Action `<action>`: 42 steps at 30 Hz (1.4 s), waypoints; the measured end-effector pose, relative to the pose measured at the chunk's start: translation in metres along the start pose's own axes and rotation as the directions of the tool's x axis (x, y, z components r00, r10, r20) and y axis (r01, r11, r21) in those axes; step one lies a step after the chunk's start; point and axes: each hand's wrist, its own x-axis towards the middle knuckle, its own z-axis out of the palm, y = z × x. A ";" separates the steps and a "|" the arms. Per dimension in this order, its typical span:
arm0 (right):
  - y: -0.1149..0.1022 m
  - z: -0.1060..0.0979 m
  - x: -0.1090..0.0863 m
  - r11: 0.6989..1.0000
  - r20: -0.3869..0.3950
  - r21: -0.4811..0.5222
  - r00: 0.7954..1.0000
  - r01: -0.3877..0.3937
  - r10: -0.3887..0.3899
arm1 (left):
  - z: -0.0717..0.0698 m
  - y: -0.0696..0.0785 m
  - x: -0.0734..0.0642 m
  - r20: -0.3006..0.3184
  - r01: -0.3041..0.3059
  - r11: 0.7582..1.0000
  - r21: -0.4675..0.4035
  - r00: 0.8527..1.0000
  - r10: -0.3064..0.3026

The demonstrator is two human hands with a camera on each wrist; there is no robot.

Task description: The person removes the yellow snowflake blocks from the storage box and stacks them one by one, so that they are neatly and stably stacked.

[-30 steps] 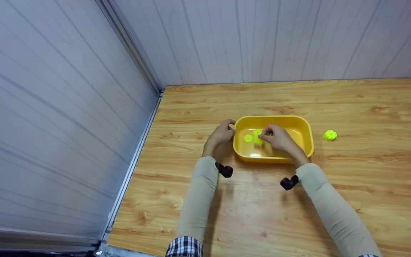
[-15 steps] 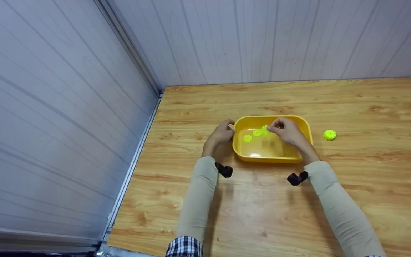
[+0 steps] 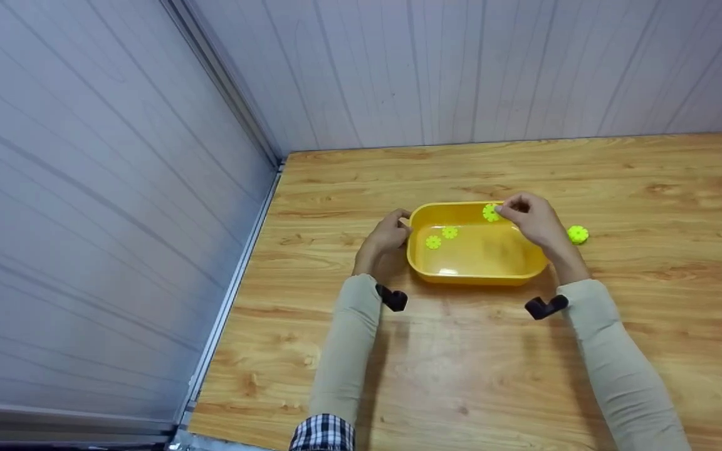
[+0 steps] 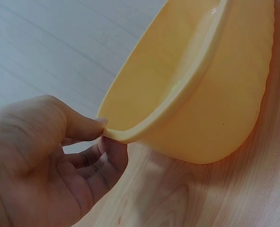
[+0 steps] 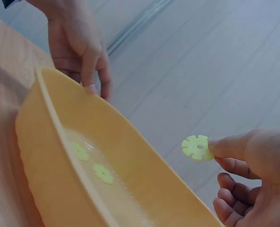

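My left hand (image 3: 388, 234) pinches the left rim of a yellow plastic basin (image 4: 206, 109), thumb on top and fingers beneath. Above the basin's far right part, my right hand (image 3: 533, 218) holds a yellow-green snowflake-shaped plastic disc (image 5: 197, 148) between thumb and fingertips. The disc is notched around its edge and has a hole in the middle. Two similar discs lie flat and apart on the basin floor: one disc (image 3: 433, 242) near the left end, the other disc (image 3: 449, 232) slightly farther back and to the right.
Right of the basin, a small pile of yellow-green discs (image 3: 578, 235) sits on the wood-grain table (image 3: 461, 376), partly hidden by my right wrist. Pale panel walls (image 3: 392, 75) stand behind the table and along its left side.
My right hand has lifted a disc from the basin floor and carried it right and away from me, up to the far rim. The left hand stays at the left rim.
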 end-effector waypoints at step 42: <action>0.097 -0.085 -0.022 0.937 -0.171 -0.097 0.933 -0.336 0.317 | -0.008 -0.007 -0.005 -0.040 0.025 0.999 0.024 0.999 -0.025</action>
